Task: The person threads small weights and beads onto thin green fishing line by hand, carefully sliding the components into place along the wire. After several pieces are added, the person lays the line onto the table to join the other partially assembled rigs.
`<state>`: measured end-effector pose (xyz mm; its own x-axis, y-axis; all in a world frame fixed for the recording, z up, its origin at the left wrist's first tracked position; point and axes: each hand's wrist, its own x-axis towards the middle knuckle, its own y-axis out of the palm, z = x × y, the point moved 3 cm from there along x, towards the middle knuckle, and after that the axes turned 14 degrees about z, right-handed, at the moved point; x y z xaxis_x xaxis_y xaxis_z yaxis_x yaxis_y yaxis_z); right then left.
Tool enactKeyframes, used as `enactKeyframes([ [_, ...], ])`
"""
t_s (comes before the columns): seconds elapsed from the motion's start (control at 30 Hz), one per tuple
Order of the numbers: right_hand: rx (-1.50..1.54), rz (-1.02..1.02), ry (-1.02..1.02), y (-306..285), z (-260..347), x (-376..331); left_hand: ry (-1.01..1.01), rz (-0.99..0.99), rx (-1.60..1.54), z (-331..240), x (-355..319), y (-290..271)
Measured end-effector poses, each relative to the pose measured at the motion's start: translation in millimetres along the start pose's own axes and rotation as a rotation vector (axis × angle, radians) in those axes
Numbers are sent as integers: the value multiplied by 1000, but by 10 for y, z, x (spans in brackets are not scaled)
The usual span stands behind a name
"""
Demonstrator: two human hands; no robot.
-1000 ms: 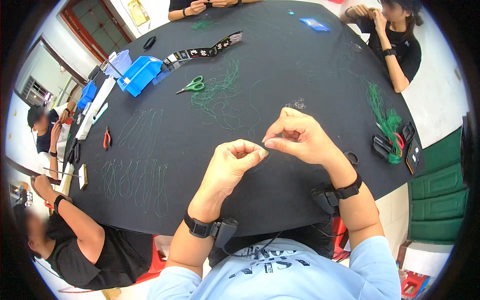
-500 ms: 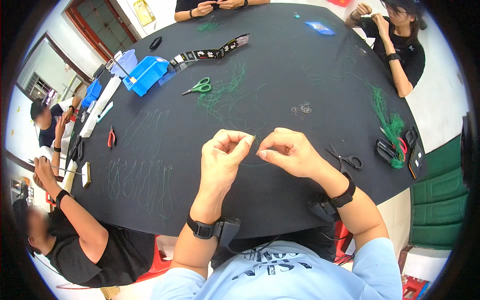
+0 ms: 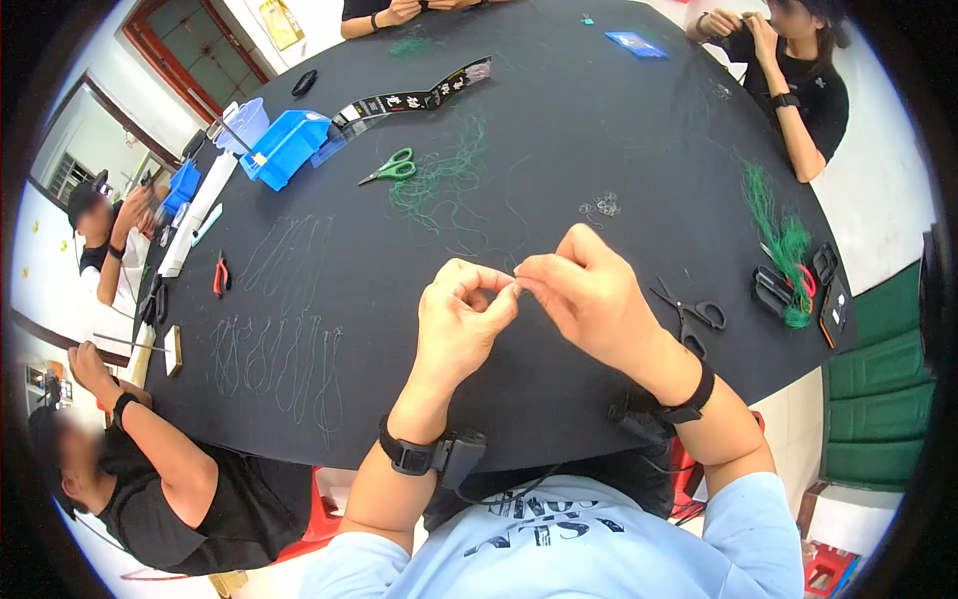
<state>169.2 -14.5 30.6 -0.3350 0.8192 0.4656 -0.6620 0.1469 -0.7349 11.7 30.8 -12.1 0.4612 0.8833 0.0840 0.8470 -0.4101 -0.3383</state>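
Note:
My left hand (image 3: 461, 317) and my right hand (image 3: 597, 299) meet above the near middle of the black table, thumb and forefinger pinched on each. A thin green line (image 3: 511, 258) shows at their fingertips; anything smaller there is hidden by the fingers. Beyond the hands lies a loose tangle of green line (image 3: 449, 190), with green-handled scissors (image 3: 399, 167) on its left side. A small heap of metal hooks or rings (image 3: 603, 206) sits past my right hand. Black scissors (image 3: 694, 314) lie to its right.
Knotted lengths of green line (image 3: 279, 364) lie in rows at left, near red-handled pliers (image 3: 222, 276). A blue bin (image 3: 289, 150) stands far left. A green bundle (image 3: 783, 230) lies at right by a black case (image 3: 771, 290). Other people sit around the table (image 3: 399, 424).
My right hand has lifted and turned, bringing its fingertips against those of my left. The loop of line below the hands no longer shows clearly. The left-hand neighbour's arms have shifted.

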Motion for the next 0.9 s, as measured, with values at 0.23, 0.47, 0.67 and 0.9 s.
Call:
enactKeyframes([
  [0.23,255,-28,60,46,-343,6,6,241,-85,-91,-29,75],
  [0.47,511,147,268,268,-443,-51,57,15,-245,-65,-15,-30],
  [0.67,299,151,99,267,-205,-22,28,-114,-327,-13,-12,-74],
  [0.9,33,138,-104,71,28,7,95,-111,103,-78,-1,-47],
])
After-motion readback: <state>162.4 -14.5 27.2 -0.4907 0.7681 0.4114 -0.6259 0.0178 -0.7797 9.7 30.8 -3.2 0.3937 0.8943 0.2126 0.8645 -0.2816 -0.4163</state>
